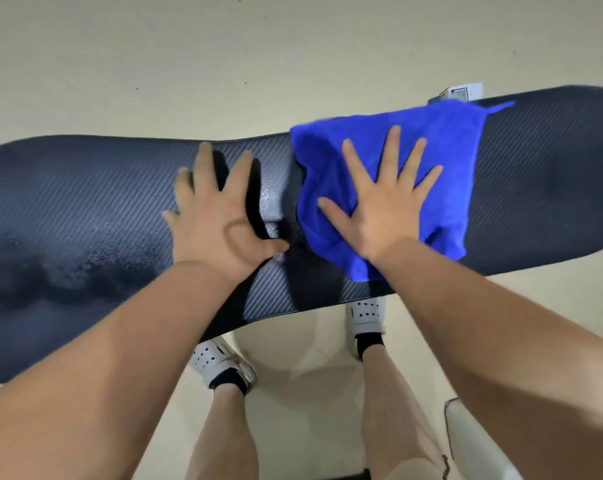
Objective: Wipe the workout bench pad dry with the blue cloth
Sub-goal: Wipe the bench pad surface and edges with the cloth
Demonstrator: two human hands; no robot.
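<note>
A long black bench pad [85, 202] with a woven texture runs across the view from left to right. Wet patches shine on its left part and in its middle. The blue cloth [449, 161] lies spread on the pad right of centre. My right hand [386, 206] presses flat on the cloth with fingers splayed. On the bare pad just left of the cloth, my left hand [217, 216] rests flat with its fingers apart, holding nothing.
Beige floor [223, 64] surrounds the bench. My two feet in white perforated shoes [367, 315] stand at the pad's near edge. A white label [464, 91] sticks out behind the pad's far edge. A pale object [466, 434] sits at the lower right.
</note>
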